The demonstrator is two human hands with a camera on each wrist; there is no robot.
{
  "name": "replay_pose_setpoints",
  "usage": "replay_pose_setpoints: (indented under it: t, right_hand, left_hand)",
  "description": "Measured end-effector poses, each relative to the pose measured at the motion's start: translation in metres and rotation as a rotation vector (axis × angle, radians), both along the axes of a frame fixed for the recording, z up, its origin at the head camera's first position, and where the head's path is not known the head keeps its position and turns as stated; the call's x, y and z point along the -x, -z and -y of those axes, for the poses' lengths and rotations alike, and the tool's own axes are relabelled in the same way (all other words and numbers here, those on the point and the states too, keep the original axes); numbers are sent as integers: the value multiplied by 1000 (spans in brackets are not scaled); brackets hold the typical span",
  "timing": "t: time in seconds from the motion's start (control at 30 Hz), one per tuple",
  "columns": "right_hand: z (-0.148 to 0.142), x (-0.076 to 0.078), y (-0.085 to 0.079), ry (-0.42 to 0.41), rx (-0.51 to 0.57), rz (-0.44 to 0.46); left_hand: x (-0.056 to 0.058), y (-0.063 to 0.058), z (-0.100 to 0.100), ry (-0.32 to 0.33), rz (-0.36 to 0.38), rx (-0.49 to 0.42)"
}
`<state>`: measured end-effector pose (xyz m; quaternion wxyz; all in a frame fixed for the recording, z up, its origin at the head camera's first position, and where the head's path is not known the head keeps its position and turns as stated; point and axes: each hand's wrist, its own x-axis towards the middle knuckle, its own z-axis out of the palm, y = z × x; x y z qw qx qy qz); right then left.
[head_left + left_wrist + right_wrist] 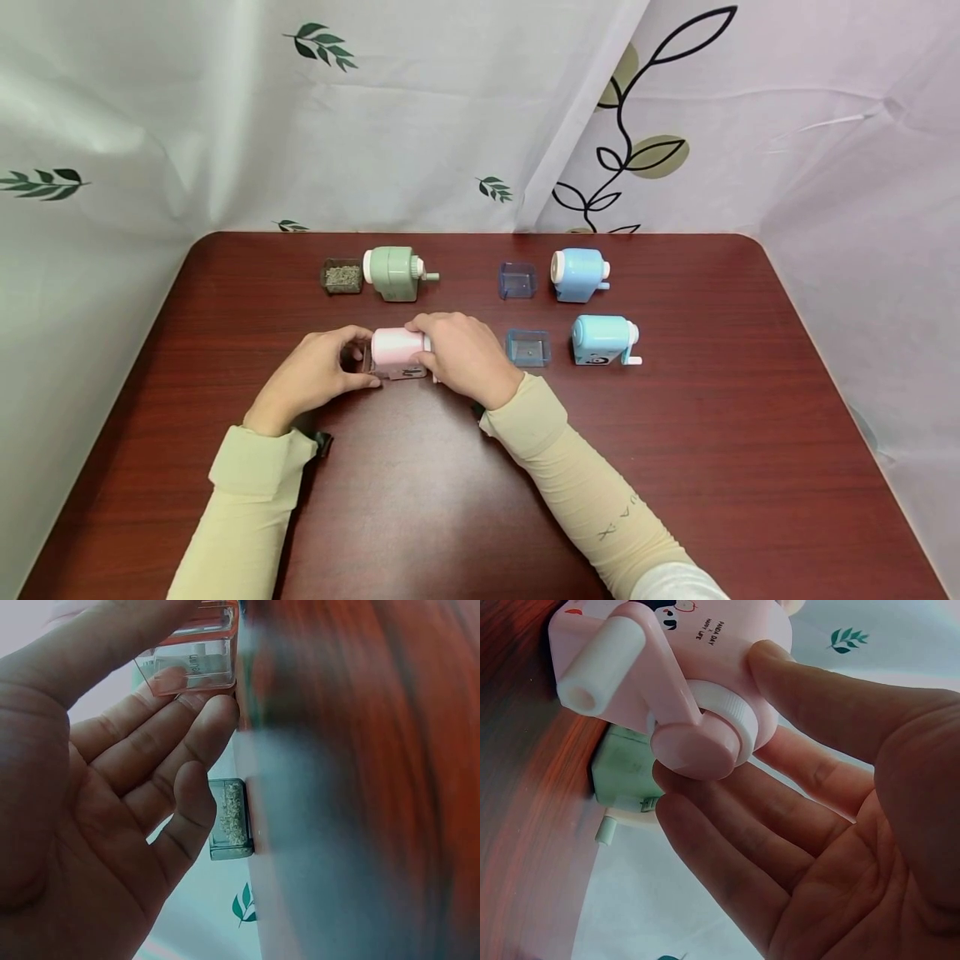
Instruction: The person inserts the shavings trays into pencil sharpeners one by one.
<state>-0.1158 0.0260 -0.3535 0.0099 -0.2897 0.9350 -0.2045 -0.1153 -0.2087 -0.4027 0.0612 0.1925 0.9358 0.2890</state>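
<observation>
A pink crank pencil sharpener with a panda print stands on the table, its white-and-pink crank on the right side. My right hand holds its body near the crank end, thumb on the printed side and fingers behind. At the sharpener's left end is a clear, pink-tinted shavings drawer. My left hand pinches this drawer between thumb and fingers. How far the drawer sits inside the body is hard to tell.
Behind stands a green sharpener beside its drawer of shavings. To the right are a blue sharpener and a light-blue one, each with a clear drawer on its left. A patterned curtain hangs behind the table.
</observation>
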Motion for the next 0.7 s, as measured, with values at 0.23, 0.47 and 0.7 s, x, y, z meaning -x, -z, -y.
replay_pose_setpoints:
  t: [0.23, 0.47, 0.7]
  right_hand:
    - [0, 2, 0, -30, 16, -2]
    - [-1, 3, 2, -38, 35, 7]
    - [0, 3, 3, -28, 45, 11]
  left_hand:
    - [0, -1, -1, -2, -5, 5]
    - [0, 0, -2, -3, -26, 12]
    - [0, 0, -4, 14, -52, 6]
